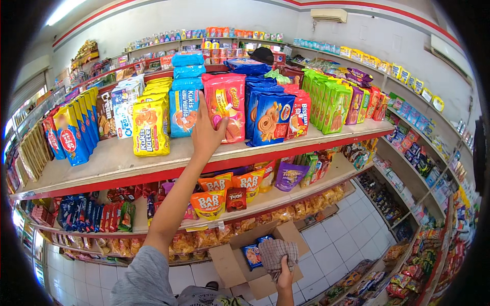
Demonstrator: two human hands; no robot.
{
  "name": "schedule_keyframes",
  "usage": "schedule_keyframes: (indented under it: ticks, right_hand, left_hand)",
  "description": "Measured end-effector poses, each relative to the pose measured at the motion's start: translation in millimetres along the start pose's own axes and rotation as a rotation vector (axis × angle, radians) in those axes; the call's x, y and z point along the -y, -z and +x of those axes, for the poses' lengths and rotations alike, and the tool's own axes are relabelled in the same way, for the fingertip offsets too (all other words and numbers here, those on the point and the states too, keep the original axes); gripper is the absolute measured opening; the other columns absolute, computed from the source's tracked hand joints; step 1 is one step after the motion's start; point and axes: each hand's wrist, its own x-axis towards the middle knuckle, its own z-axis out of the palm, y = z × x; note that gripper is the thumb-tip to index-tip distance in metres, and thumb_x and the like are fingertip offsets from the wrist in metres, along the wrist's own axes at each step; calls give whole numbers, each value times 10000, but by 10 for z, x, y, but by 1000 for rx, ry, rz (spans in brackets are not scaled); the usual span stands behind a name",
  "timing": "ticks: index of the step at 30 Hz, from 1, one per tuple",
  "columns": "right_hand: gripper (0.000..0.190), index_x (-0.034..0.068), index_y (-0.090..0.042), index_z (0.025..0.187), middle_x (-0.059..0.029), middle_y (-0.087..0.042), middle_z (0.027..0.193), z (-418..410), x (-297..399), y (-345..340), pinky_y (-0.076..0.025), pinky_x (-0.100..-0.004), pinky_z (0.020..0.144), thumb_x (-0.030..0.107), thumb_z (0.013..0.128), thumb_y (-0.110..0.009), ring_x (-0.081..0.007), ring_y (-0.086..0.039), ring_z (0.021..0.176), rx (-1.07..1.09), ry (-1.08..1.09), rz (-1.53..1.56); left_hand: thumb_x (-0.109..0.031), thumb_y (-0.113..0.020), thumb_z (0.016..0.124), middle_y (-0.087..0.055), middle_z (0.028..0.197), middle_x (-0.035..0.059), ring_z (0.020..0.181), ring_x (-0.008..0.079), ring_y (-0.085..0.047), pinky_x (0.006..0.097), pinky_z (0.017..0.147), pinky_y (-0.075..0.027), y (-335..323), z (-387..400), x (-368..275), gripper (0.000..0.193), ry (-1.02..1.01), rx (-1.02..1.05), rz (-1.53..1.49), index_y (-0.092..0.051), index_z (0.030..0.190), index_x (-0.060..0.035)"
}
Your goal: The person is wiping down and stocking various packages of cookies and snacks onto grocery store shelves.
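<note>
My left hand (208, 130) reaches up to the top shelf, thumb and fingers apart, at the left edge of a pink pack of strawberry wafers (233, 99). Blue packs of vanilla cookies (180, 111) stand just left of it, with more blue packs stacked above. Whether it grips the pink pack is not plain. Low on the right, my right hand (284, 273) holds a brown checked cloth (279, 254). Below the cloth, an open cardboard box (226, 264) on the floor contains blue biscuit packs (252, 255). Yellow butter cookie packs (151, 128) and dark blue cookie packs (271, 118) flank the spot.
The wooden top shelf (103, 168) has a red front edge and carries green wafer packs (333, 107) at right. Lower shelves hold orange snack pouches (208, 202). Stocked wall shelves curve along the right. A person's dark cap (262, 55) shows behind the top shelf.
</note>
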Motion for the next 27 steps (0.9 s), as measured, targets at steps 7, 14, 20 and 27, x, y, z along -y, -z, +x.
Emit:
schedule_keyframes:
  ticks: [7, 14, 20, 27]
  right_hand:
    - [421, -15, -415, 1258, -122, -494, 1223, -162, -78, -205, -395, -321, 930, 220, 919, -499, -208, -491, 1105, -53, 24, -64]
    - [443, -14, -437, 1244, -98, -509, 1199, -334, -148, -510, -435, -306, 872, 275, 915, -506, -184, -514, 1060, -171, 36, -194]
    - [417, 4, -464, 1222, -55, -522, 1138, -420, -38, -622, -420, -286, 854, 265, 904, -540, -149, -504, 1014, -304, 48, -146]
    - [483, -11, -459, 1221, -103, -549, 1123, -702, 5, -100, -455, -319, 831, 349, 905, -514, -197, -549, 991, -729, 87, -62]
  left_hand:
    - [-367, -707, 706, -477, 1206, 225, 970, 377, -567, 432, 739, -485, 56, -82, 12, 907, 104, 79, -27, -188, 1400, -98]
    - [-413, -720, 680, -443, 1231, 230, 1044, 395, -513, 444, 818, -458, 137, -78, 64, 947, 107, 91, -5, -199, 1401, -86]
    - [-348, -724, 715, -309, 1350, 253, 1251, 376, -324, 428, 987, -331, 154, -198, 37, 977, -167, -141, 40, -119, 1393, 13]
    - [-98, -658, 747, -362, 1327, 208, 1182, 299, -407, 396, 947, -366, 336, -2246, -83, 699, -52, 555, -708, -288, 1332, -5]
